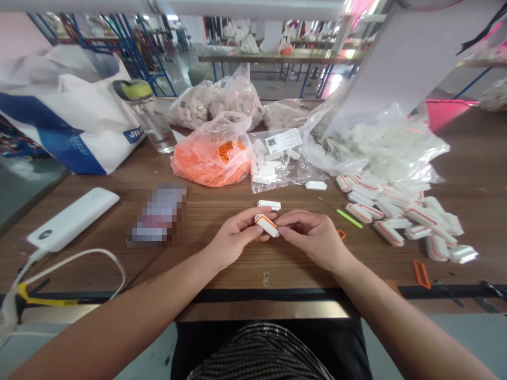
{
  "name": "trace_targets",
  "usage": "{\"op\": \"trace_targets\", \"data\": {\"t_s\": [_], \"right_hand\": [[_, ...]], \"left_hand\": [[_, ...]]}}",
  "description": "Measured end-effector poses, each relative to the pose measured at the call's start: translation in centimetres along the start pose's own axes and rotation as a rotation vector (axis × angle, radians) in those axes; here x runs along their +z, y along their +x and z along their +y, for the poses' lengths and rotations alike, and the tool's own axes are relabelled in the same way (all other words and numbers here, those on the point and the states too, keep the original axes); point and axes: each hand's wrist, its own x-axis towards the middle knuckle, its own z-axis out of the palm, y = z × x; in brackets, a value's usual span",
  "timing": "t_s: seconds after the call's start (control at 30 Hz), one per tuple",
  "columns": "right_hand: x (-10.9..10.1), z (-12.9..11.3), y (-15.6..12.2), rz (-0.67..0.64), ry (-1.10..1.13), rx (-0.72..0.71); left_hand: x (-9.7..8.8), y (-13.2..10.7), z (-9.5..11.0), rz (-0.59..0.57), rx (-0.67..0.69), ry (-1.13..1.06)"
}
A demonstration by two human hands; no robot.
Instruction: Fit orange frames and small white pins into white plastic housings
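Observation:
A small white connector housing [267, 226] with an orange seal around its edge is held up between both hands, its face of small holes turned toward me. My left hand [236, 235] pinches its left end between thumb and fingers. At the right end, my right hand [311, 235] has thumb and index finger closed on the housing. Just behind the hands lies a plain white housing [269, 205]. An orange rectangular seal [341, 234] rests beside my right hand, partly hidden by it. Farther right is a green-handled pick [349, 218] with a thin metal tip.
A pile of white housings with orange seals [396, 206] covers the right side. Behind stand a bag of orange seals [214, 158], a bag of white parts [273, 163] and a water bottle [152, 119]. On the left are a power bank [75, 216] and a blurred-out flat object [158, 214].

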Motion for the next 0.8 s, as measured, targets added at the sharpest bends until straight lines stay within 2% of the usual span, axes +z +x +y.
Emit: {"op": "trace_targets", "data": {"t_s": [0.2, 0.37, 0.43, 0.53, 0.67, 0.8], "right_hand": [[0.0, 0.1, -0.2, -0.063, -0.163, 0.035], [0.3, 0.0, -0.4, -0.014, -0.260, 0.044], [0.5, 0.0, -0.5, 0.000, -0.261, 0.038], [0.7, 0.0, -0.5, 0.027, -0.254, 0.037], [0.9, -0.1, -0.6, 0.062, -0.236, 0.081], [0.7, 0.1, -0.5, 0.002, -0.195, 0.124]], "left_hand": [[-0.1, -0.4, 0.0, -0.094, 0.032, 0.244], [0.3, -0.8, 0.3, -0.109, 0.163, 0.566], [0.5, -1.0, 0.3, -0.134, 0.191, 0.623], [0.8, -1.2, 0.2, -0.162, 0.173, 0.603], [1.0, -1.0, -0.3, -0.148, 0.086, 0.434], [0.6, -0.6, -0.9, -0.108, 0.005, 0.244]]}}
